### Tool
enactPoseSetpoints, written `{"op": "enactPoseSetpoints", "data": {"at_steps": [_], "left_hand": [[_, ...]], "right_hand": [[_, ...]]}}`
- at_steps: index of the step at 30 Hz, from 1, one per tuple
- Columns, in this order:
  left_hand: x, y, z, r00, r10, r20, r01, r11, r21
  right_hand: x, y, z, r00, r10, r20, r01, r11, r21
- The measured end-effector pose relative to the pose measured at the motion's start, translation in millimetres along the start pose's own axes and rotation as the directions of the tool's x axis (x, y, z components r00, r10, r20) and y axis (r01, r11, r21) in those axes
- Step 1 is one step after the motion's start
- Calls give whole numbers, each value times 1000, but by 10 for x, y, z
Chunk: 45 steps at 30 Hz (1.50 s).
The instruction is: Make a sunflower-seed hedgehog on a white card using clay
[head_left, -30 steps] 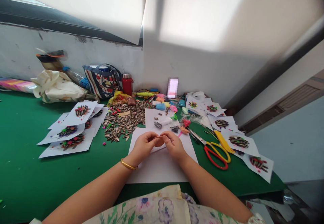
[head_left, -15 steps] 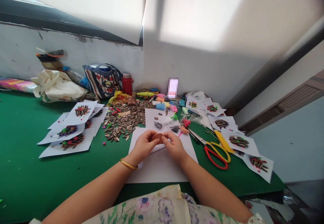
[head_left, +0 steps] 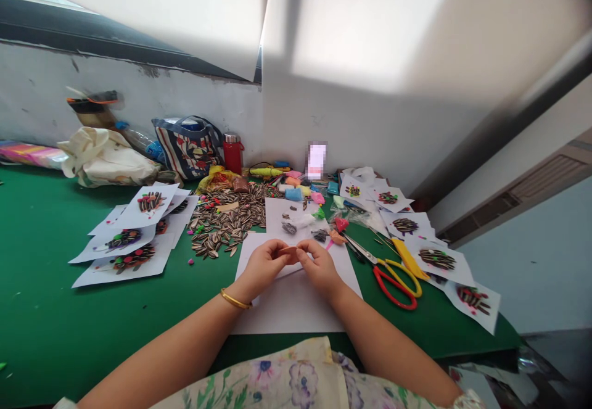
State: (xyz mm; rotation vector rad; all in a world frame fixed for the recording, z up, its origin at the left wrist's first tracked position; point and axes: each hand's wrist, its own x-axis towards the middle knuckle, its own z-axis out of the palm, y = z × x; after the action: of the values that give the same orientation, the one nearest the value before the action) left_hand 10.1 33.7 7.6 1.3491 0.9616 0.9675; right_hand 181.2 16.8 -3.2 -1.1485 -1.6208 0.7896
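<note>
Between both hands is a thin, flattened piece of brown-orange modelling clay [head_left: 291,253]. My left hand [head_left: 264,267] pinches its left side between thumb and fingers. At the right edge, my right hand [head_left: 320,267] grips it the same way, thumb on the near face. The fingertips behind the clay are partly hidden. Both hands are over a white sheet of paper [head_left: 296,310]. Just past them, a lump of peach clay [head_left: 337,237] and dark grey clay lumps [head_left: 319,235] sit near the sheet's far side.
Loose sunflower seeds [head_left: 231,221] spread to the left of the paper. Red-and-yellow scissors [head_left: 393,279] lie open on the right. Cards with seed hedgehogs stand in piles at left [head_left: 124,258] and right [head_left: 439,258]. A red bottle [head_left: 232,155] and a striped bag [head_left: 187,150] stand by the wall.
The clay piece has tilted slightly between my fingers and shows a flatter, more angular outline. My hands stay in nearly the same place.
</note>
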Motion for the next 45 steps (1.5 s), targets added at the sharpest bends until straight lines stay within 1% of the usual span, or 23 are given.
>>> {"op": "enactPoseSetpoints", "data": {"at_steps": [4, 7, 12, 15, 19, 21, 24, 26, 32, 36, 38, 40, 43, 45], "left_hand": [[6, 13, -8, 1000, 21, -10, -21, 999, 39], [8, 12, -9, 1000, 23, 9, -23, 1000, 0], [13, -5, -6, 1000, 13, -15, -14, 999, -51], [7, 9, 0, 1000, 13, 4, -12, 993, -116], [-11, 43, 2, 999, 11, 42, -6, 993, -117], [-14, 46, -6, 1000, 19, 21, -17, 997, -74], [-8, 38, -23, 998, 42, -35, -41, 999, 33], [0, 33, -32, 998, 51, -48, -47, 996, 76], [36, 11, -40, 993, 63, -99, -56, 995, 77], [52, 1, -49, 988, 63, -142, -50, 994, 98], [49, 4, -49, 987, 59, -148, -47, 995, 86], [39, 6, -43, 991, 46, -127, -41, 998, 44], [25, 0, -26, 998, 18, -57, -23, 995, -93], [21, -9, -19, 999, 8, -37, -14, 985, -170]], "right_hand": [[0, 29, 4, 999, 31, 10, -31, 999, 7], [-1, 50, 9, 999, 38, -3, -38, 999, 8], [-6, 26, 8, 999, 20, 27, -21, 999, 26], [1, 4, 4, 999, 30, 21, -31, 999, 32], [8, -6, 1, 999, 35, -2, -35, 999, 20], [5, -4, 6, 1000, 25, 11, -25, 1000, 8], [-1, 6, 19, 999, 10, 42, -10, 1000, -1], [0, 16, 24, 999, 15, 44, -15, 1000, 6], [9, 46, 11, 999, 50, -12, -50, 998, 33], [6, 65, 13, 998, 58, 11, -58, 998, 19], [7, 74, 21, 998, 55, 15, -55, 998, 2], [9, 78, 30, 999, 54, 5, -54, 999, -4], [6, 62, 34, 999, 52, -3, -52, 998, 25], [0, 43, 29, 999, 38, 15, -39, 997, 63]]}}
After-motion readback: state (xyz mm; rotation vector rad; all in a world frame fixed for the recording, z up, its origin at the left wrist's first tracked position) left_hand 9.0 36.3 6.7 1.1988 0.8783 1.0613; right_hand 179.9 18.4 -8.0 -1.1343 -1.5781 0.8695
